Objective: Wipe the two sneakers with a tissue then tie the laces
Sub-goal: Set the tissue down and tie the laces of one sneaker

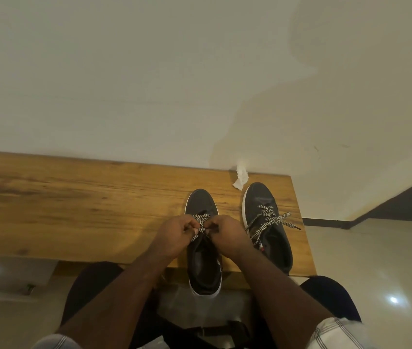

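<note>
Two black sneakers with white soles stand toe-away on a wooden table [74, 202]. The left sneaker [203, 268] has its heel hanging over the table's near edge. My left hand [174, 235] and my right hand [227, 235] meet over its tongue, and each pinches its black-and-white laces [201, 219]. The right sneaker [268, 222] lies beside it with its patterned laces [269, 219] spread across the upper in loops and loose ends. A crumpled white tissue [240, 178] lies by the wall just beyond the right sneaker's toe.
The table runs along a cream wall [149, 84] and ends just right of the right sneaker. A glossy tiled floor [376, 260] lies to the right. My knees in dark trousers sit under the near edge. A pale object [11, 273] rests low on the left.
</note>
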